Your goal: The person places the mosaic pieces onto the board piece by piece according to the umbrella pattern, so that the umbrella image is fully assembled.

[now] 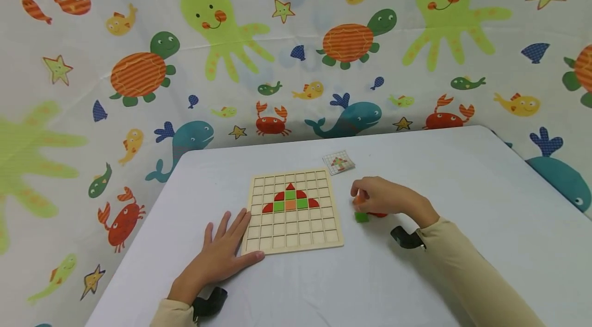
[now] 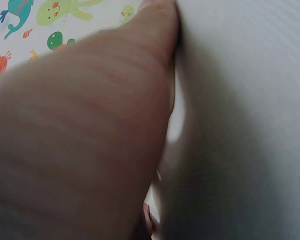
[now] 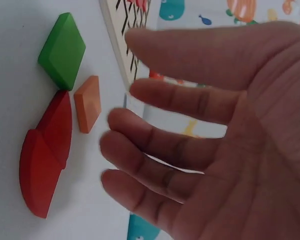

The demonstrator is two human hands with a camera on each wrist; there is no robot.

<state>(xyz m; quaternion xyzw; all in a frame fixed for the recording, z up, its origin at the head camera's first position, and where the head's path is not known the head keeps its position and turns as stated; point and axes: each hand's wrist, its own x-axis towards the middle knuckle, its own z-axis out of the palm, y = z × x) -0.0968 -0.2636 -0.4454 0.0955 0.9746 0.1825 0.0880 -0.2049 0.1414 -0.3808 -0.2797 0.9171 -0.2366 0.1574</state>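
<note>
My left hand (image 1: pixel 219 255) lies with spread fingers at the left edge of a wooden grid board (image 1: pixel 296 229), thumb by its front left corner. Red, green and orange tiles form a stepped peak on the upper grid, topped by a red triangle (image 1: pixel 290 186). To the right of the board, my right hand (image 1: pixel 386 196) hovers over loose tiles. Its thumb and fingers are apart with nothing between them in the right wrist view. Below the fingertips lie an orange square tile (image 3: pixel 87 105), a green square tile (image 3: pixel 64 52) and two curved-edged red tiles (image 3: pixel 37 175).
A small pattern card (image 1: pixel 339 162) with a similar coloured figure lies behind the board's right corner. All of it is on a white-covered table (image 1: pixel 287 291). Behind the table hangs a curtain (image 1: pixel 296 23) printed with sea animals.
</note>
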